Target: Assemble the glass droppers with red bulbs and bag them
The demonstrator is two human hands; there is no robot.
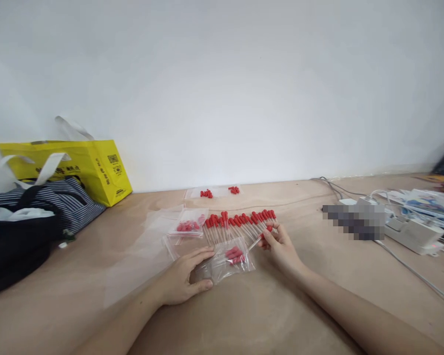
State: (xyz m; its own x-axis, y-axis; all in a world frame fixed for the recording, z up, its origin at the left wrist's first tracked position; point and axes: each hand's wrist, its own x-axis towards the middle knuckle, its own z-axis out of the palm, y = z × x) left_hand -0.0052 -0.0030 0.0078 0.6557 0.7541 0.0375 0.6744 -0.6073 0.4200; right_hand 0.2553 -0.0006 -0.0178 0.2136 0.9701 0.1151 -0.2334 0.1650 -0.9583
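My right hand (280,246) pinches a glass dropper (258,242) by its red rubber bulb, the clear tube slanting down to the left. A clear zip bag (229,268) with several red bulbs (234,254) in it lies between my hands. At its left end rests my left hand (187,276), thumb and fingers apart on either side of the plastic. Just behind the bag, several droppers with red bulbs (244,220) lie side by side in a row, tubes toward me. A second zip bag (190,222) holding red bulbs sits left of the row.
Further back by the wall are loose red bulbs (206,194) on clear plastic. Empty clear bags (140,256) spread to the left. A yellow bag (103,172) and a striped bag (81,202) stand far left. On the right are a white power adapter (414,234), cables and papers (429,204).
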